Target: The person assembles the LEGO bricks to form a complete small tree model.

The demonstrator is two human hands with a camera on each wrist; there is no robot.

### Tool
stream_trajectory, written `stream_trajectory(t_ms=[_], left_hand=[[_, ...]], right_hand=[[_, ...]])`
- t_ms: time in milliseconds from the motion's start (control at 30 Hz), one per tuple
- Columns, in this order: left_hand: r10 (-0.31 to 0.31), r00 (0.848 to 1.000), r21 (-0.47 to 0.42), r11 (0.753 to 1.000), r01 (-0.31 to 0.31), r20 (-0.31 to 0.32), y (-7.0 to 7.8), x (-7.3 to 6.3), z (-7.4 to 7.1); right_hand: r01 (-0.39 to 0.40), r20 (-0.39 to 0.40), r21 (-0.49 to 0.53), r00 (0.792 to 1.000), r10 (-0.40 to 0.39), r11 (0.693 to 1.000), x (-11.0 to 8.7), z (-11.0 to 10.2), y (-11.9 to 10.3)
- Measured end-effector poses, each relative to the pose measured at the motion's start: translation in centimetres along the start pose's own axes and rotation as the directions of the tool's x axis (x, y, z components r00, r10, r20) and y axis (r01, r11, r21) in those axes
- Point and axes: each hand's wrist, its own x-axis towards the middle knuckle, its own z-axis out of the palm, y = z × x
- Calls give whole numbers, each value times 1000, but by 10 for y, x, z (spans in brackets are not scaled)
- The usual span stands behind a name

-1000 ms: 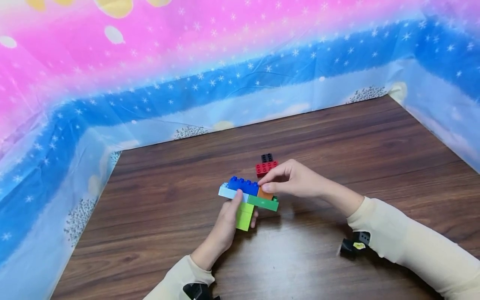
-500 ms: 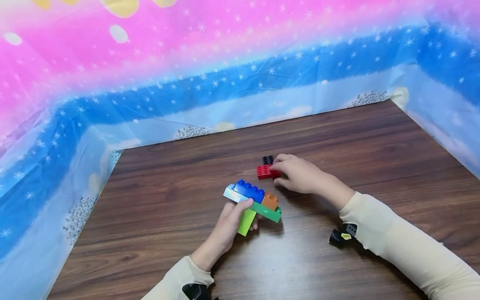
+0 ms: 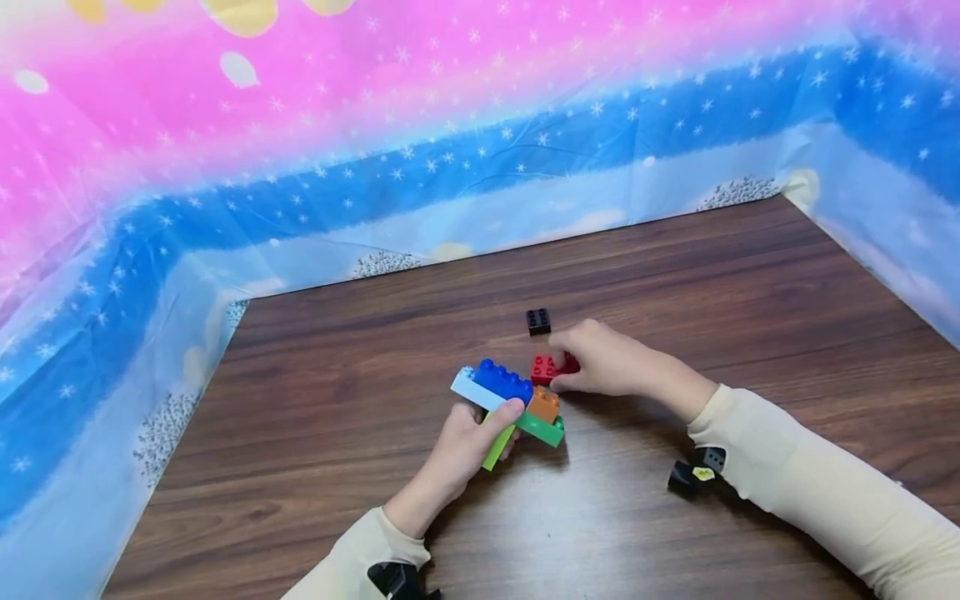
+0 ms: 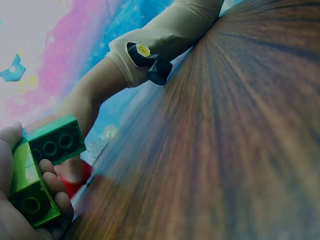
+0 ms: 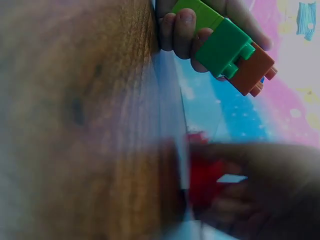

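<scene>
My left hand (image 3: 468,442) grips a built-up block of toy bricks by its lime green stem (image 3: 498,446), thumb across the front. On that stem sit a light blue brick (image 3: 474,389) and a green brick (image 3: 542,428). A dark blue brick (image 3: 501,382) and an orange brick (image 3: 543,404) form the top layer. Just behind the orange brick, my right hand (image 3: 607,360) pinches a red brick (image 3: 543,369) between thumb and fingers, which cover its right part. In the right wrist view the red brick (image 5: 202,180) is blurred.
A small black brick (image 3: 538,321) lies on the wooden table (image 3: 360,400) behind the red one. A patterned cloth (image 3: 450,192) stands as a wall along the table's back and sides. Dark wrist cameras (image 3: 693,473) stick out below the sleeves.
My right hand left the orange brick, reached back to the red brick and drew it nearer, away from the black one. My left hand has tilted the build slightly, its right end lower.
</scene>
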Motion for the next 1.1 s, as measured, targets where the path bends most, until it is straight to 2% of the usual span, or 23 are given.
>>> stream_trajectory(t_ms=[67, 100, 200, 267, 333, 400, 533, 767, 967, 1100], left_hand=[[10, 1000, -6, 1000, -10, 8, 0, 1, -1], [11, 1000, -8, 1000, -11, 11, 0, 1, -1], [9, 1000, -5, 1000, -9, 17, 0, 0, -1], [12, 1000, -10, 1000, -12, 17, 1, 0, -1], [15, 1000, -10, 1000, -15, 20, 0, 0, -1], [13, 1000, -8, 1000, -13, 20, 0, 0, -1], [-1, 1000, 5, 1000, 1, 29, 0, -2, -2], [20, 998, -2, 1000, -19, 58, 1, -3, -4], [4, 999, 38, 999, -6, 48, 3, -1, -5], [6, 999, 44, 999, -8, 47, 0, 0, -3]], right_hand=[[-3, -45, 176, 999, 11, 984, -1, 1, -1], [-2, -61, 278, 998, 19, 961, -2, 1, -3], [22, -83, 526, 996, 26, 850, -3, 1, -9], [40, -74, 607, 997, 6, 793, -3, 1, -13], [54, -61, 633, 998, -21, 772, -4, 1, -15], [57, -50, 638, 998, -32, 768, -4, 3, -16], [42, -29, 624, 999, -31, 780, -5, 4, -20], [57, -38, 619, 998, -42, 784, -9, 3, -25], [82, -70, 575, 996, -51, 814, -10, 0, -27], [59, -47, 559, 998, -39, 827, -12, -2, -28]])
